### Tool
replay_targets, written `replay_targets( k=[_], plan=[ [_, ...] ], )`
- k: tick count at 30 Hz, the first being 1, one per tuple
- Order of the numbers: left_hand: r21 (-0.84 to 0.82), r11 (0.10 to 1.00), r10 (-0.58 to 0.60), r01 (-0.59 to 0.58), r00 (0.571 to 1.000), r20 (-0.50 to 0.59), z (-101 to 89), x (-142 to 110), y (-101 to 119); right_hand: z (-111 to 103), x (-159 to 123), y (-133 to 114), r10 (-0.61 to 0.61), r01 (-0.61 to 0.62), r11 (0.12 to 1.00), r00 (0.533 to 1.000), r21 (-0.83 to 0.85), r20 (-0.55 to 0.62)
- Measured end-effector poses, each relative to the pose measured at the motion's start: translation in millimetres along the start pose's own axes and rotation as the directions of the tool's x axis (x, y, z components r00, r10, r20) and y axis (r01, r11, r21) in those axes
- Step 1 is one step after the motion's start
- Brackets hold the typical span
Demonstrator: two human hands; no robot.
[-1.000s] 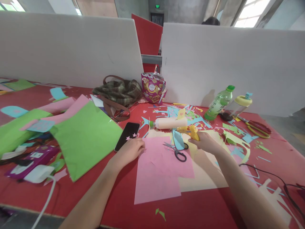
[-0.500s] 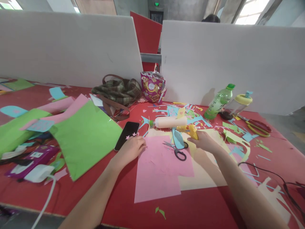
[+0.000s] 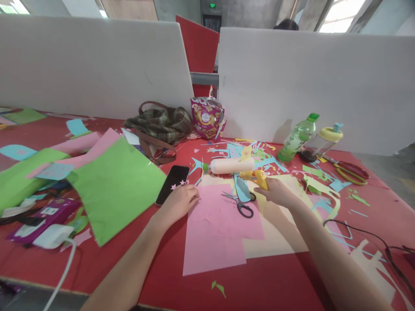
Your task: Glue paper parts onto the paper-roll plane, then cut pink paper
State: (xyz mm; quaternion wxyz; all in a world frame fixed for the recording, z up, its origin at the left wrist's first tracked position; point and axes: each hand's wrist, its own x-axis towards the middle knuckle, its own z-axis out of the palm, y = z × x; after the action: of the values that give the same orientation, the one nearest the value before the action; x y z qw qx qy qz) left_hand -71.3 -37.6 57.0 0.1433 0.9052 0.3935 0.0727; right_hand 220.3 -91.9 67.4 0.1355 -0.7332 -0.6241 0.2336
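My left hand (image 3: 182,200) rests at the left edge of a pink paper sheet (image 3: 217,246), beside a black phone (image 3: 171,181) with small pink stars (image 3: 178,185) on it. Its fingers are curled together; whatever they hold, if anything, is hidden. In my right hand (image 3: 275,192) is a yellow glue gun (image 3: 257,176), its nose pointing left above a blue paper piece (image 3: 241,188). Black-handled scissors (image 3: 244,210) lie partly spread on the pink sheet. Just behind lies a bottle wrapped in cream paper (image 3: 228,166), green cap to the left.
A green paper sheet (image 3: 113,190) covers much of the left side, near a purple box (image 3: 48,216) and white charger (image 3: 53,235). Behind are a plaid bag (image 3: 165,123) and snack bag (image 3: 207,119). A green bottle (image 3: 298,138), plastic cup (image 3: 324,140) and pliers-like tool (image 3: 352,170) occupy the right.
My right hand and the glue gun have shifted very slightly left. The left hand and the papers look nearly the same.
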Motion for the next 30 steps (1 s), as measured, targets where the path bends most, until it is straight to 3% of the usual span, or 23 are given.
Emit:
replay_targets(
  k=[9, 17, 22, 30],
  plan=[
    [-0.049, 0.999, -0.023, 0.021, 0.999, -0.039, 0.7, 0.9, 2.3, -1.8, -1.1, -0.6, -0.014, 0.014, 0.999, 1.000, -0.035, 0.003],
    [-0.307, 0.949, -0.115, 0.072, 0.985, -0.127, 13.7, 12.2, 11.4, -6.1, -4.6, -1.2, -0.015, 0.015, 1.000, 0.999, -0.022, 0.028],
    [-0.515, 0.842, -0.237, 0.162, 0.968, -0.084, 18.6, 27.0, 25.1, -11.1, -5.6, 0.3, 0.005, -0.005, 1.000, 1.000, -0.013, 0.024],
    [-0.576, 0.800, -0.263, 0.169, 0.961, -0.083, 30.8, 71.6, 42.9, -26.6, -12.1, 1.8, 0.018, -0.018, 0.999, 1.000, -0.035, 0.011]
  ],
)
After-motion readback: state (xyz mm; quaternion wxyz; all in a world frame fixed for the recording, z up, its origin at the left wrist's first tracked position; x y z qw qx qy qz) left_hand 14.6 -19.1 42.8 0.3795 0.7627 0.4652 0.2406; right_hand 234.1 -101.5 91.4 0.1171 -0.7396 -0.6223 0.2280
